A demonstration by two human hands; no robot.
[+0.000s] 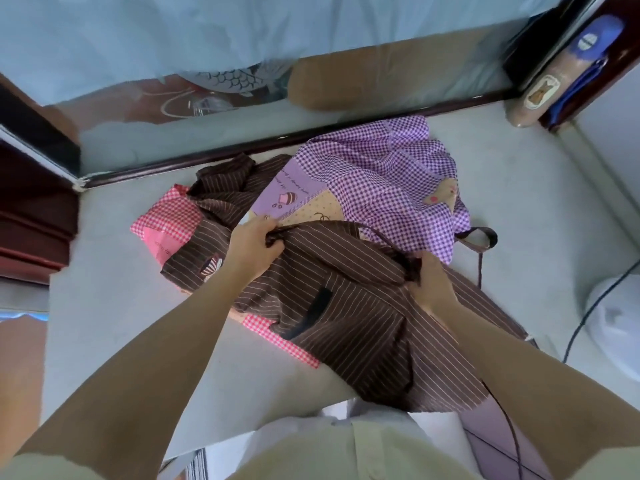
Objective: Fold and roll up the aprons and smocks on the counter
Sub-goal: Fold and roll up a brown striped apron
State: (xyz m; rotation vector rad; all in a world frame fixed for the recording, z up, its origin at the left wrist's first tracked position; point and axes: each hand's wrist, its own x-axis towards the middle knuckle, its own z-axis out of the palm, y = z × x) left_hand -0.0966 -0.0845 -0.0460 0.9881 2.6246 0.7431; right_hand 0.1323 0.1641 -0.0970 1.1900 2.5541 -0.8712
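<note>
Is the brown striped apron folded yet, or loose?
Unfolded: the brown striped apron lies rumpled, left hand and right hand gripping its upper edge.

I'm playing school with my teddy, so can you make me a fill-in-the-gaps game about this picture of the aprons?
1. The left hand and right hand both hold the ___ striped apron.
2. The red checked apron lies ___ the striped one.
3. The far checked apron is white and ___.
Missing words: brown, under, purple.
</note>
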